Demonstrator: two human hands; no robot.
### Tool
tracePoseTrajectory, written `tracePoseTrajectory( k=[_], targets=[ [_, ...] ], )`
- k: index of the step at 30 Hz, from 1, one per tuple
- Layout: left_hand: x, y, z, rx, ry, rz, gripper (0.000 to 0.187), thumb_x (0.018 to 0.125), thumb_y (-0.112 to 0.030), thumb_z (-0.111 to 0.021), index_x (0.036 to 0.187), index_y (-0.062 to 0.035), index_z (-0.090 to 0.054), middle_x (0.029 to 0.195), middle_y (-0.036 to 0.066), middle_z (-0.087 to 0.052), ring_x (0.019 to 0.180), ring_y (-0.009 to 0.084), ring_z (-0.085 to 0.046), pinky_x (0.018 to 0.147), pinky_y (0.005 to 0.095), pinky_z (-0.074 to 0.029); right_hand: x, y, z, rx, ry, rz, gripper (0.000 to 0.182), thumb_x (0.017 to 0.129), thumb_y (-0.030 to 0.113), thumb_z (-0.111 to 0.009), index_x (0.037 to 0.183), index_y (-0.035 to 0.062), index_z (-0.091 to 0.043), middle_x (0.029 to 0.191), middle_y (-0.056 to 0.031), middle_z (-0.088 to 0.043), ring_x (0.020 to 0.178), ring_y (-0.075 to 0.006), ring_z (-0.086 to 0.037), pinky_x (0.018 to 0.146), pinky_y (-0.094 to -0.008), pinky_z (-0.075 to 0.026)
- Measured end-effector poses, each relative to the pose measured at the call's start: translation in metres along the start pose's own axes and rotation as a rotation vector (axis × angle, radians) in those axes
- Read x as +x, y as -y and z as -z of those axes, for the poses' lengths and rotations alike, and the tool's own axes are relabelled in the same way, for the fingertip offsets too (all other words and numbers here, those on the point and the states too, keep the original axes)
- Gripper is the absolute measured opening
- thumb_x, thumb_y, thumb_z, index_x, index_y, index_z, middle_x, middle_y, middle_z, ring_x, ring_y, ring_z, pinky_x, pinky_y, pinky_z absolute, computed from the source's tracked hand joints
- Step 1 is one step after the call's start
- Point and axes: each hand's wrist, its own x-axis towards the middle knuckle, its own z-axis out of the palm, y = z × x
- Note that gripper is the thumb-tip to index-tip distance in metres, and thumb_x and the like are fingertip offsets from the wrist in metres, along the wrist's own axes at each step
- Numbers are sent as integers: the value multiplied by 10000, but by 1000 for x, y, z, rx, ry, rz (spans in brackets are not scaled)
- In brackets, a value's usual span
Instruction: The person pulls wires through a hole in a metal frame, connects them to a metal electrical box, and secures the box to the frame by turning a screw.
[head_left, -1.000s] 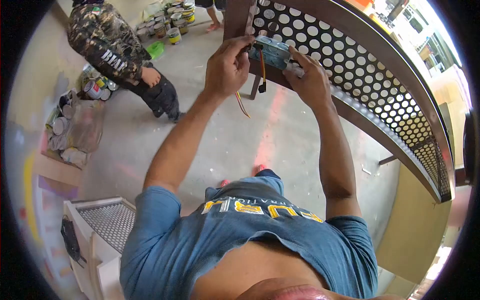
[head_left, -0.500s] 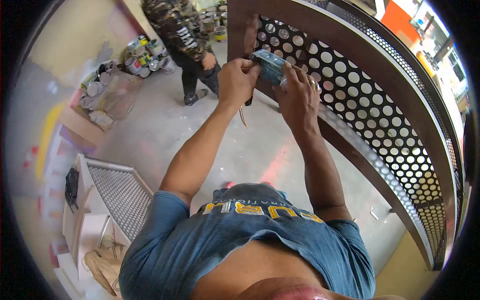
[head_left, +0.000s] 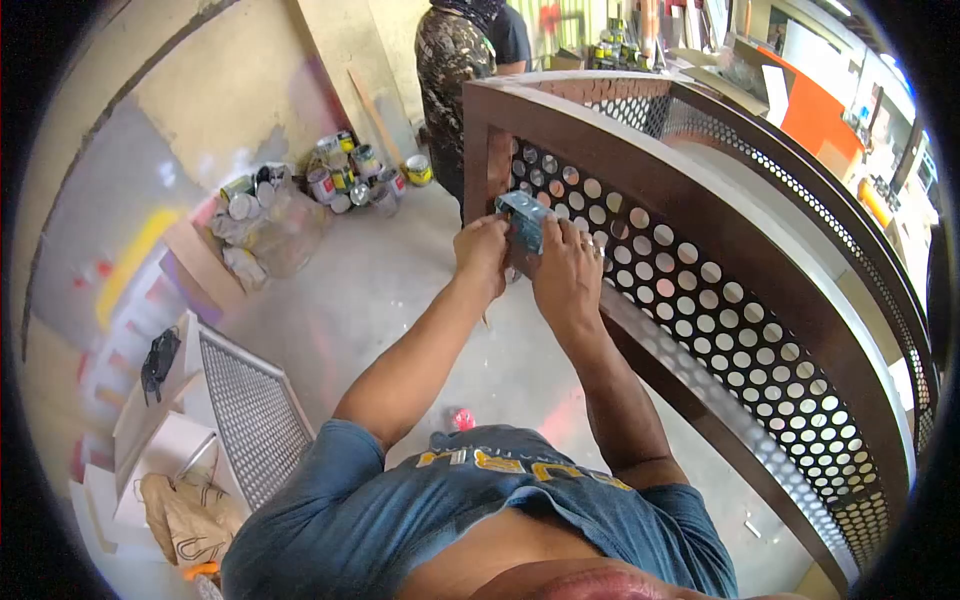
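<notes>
A small blue-grey metal box is held up against the left end of a dark brown curved frame with a perforated panel. My left hand pinches the box's lower left side. On its right side, the fingers of my right hand are closed round the edge, with rings showing. Something thin and brownish hangs below my left hand. The box's underside is hidden by my hands.
Paint cans and a plastic bag lie by the left wall. Behind the frame stand a person in camouflage and another person in dark clothing. A second perforated panel leans at lower left, near a brown bag.
The view has tilted up and shifted, showing more of the background. Both hands and the box appear lower in the picture, the box still held at the frame's left end.
</notes>
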Motion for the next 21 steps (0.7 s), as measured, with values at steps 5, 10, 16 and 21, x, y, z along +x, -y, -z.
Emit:
tracePoseTrajectory(
  k=[5,10,16,21],
  targets=[
    [99,72,-19,-196,148,221,138,949,-72,-472,998,-69,-601,884,31,-619,710,157,-564,603,304,-460,29,-71,-90,-4,20,-6,462,863,91,-600,1290,-39,-478,1194,-205,-591,1096,-357,-595,977,-464,-424],
    [189,98,20,-321,204,332,98,956,-44,-441,950,-75,-534,787,-8,-541,579,91,-453,488,239,-374,55,-78,-182,37,-23,21,508,773,107,-736,1230,-6,-547,1117,-183,-637,1051,-372,-609,919,-472,-451],
    [380,151,70,-324,288,339,133,966,-28,-427,1031,-74,-534,811,-3,-538,566,75,-443,460,217,-357,128,-92,-375,-4,40,-64,560,769,130,-756,1273,29,-533,1137,-182,-637,1064,-369,-608,921,-474,-454],
    [470,206,100,-209,351,212,285,985,-77,-457,1256,-61,-540,815,-17,-531,641,79,-486,517,235,-402,160,-118,-473,22,119,-95,562,808,132,-722,1323,30,-522,1138,-185,-641,1067,-364,-616,915,-460,-478]
  ],
)
